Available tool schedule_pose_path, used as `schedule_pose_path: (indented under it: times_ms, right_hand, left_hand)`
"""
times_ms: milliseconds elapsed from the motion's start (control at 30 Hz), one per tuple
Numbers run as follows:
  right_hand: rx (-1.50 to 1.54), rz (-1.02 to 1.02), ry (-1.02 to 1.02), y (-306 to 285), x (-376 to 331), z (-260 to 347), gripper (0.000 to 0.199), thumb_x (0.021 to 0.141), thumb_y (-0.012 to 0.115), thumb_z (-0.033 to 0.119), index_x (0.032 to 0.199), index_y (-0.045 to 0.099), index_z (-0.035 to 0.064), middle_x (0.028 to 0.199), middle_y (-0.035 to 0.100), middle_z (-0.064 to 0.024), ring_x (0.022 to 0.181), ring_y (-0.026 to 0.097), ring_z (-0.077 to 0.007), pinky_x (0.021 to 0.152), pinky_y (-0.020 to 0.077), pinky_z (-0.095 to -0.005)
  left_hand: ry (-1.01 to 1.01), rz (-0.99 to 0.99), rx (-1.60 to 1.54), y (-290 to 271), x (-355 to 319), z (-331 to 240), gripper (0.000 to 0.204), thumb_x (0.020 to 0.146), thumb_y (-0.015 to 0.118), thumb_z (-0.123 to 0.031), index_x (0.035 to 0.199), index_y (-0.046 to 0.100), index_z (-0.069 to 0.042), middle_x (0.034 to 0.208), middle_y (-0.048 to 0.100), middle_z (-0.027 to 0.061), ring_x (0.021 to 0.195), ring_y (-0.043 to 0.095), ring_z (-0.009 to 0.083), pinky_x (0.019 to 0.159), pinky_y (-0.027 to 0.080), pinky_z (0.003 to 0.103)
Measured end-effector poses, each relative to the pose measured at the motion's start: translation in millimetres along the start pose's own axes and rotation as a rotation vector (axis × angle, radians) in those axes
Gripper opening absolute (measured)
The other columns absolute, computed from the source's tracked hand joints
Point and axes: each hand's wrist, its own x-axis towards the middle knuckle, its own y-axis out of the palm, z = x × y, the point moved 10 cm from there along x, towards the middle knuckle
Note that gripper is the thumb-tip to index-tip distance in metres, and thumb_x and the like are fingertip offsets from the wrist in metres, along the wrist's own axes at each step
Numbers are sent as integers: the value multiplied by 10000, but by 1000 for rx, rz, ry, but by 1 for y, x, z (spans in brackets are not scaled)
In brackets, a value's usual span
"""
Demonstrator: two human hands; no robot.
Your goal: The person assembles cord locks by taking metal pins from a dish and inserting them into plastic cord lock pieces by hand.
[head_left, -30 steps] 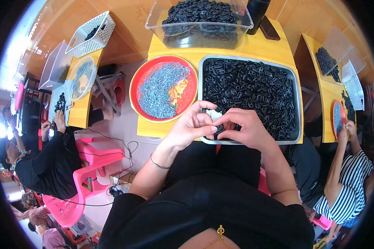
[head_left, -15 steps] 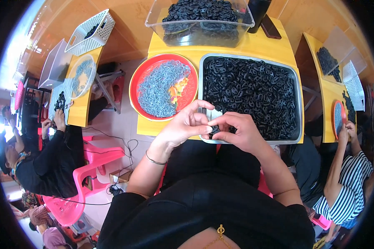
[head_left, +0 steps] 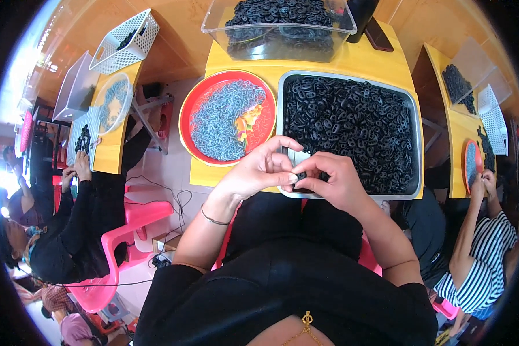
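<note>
My left hand point(head_left: 265, 170) and my right hand point(head_left: 331, 180) meet over the near left corner of a metal tray point(head_left: 419, 132). Thumbs and fingertips of both pinch a small black piece point(head_left: 299, 177), mostly hidden by the fingers. Many black oval pieces with two holes point(head_left: 352, 127) fill the tray. Beside it on the left stands a round red tray point(head_left: 185, 124) heaped with small silvery metal pieces point(head_left: 219, 124), perhaps hooks or pins. A patterned patch of its bottom shows through on the right side.
A clear plastic bin point(head_left: 282, 49) of black pieces stands at the back of the yellow table point(head_left: 225, 60). Behind it on the right are a dark cylinder point(head_left: 361, 17) and a dark flat object point(head_left: 379, 36). Other people work at tables on both sides; a pink chair point(head_left: 112, 254) stands left.
My hands remain pinched together with only slight finger movement around the black piece. The view has shifted a little. On the left, the co-worker has leaned slightly.
</note>
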Motion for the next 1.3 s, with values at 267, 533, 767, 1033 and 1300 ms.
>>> schedule_pose_path:
  times_ms: [267,533,767,1033,1300]
  right_hand:
    - [89,30,-32,-1,10,0,289,691,731,107,967,648,88,695,578,-29,598,562,-109,556,456,-238]
    - [93,-23,12,-5,8,-9,244,698,723,89,934,663,87,709,587,-27,634,576,-107,575,455,-234]
    - [541,-275,146,-16,-5,-41,354,799,615,-13,1140,523,15,831,591,-31,734,554,-69,666,446,-201]
    - [302,-171,139,4,-11,-49,280,833,568,-13,1111,539,2,821,589,-17,746,560,-57,681,453,-190]
    - [56,-207,84,-4,-12,-37,152,792,611,38,941,630,20,804,617,-74,685,608,-134,625,484,-242]
  left_hand:
    - [26,-31,35,-6,1,-17,459,798,607,48,1185,374,-34,747,593,58,690,616,129,649,493,225]
    - [-1,-14,69,-5,9,-17,425,797,616,41,1155,400,-31,747,594,53,691,614,119,635,492,221]
    - [357,-300,560,-28,46,-129,153,807,570,29,951,545,-16,778,627,41,699,612,110,645,497,238]
    - [750,-657,1242,-72,65,-230,229,826,613,-84,1033,610,13,907,657,98,836,628,140,745,488,247]
    - [212,-493,1586,-71,27,-86,125,751,622,-124,833,632,-31,791,619,163,737,613,322,665,495,395]
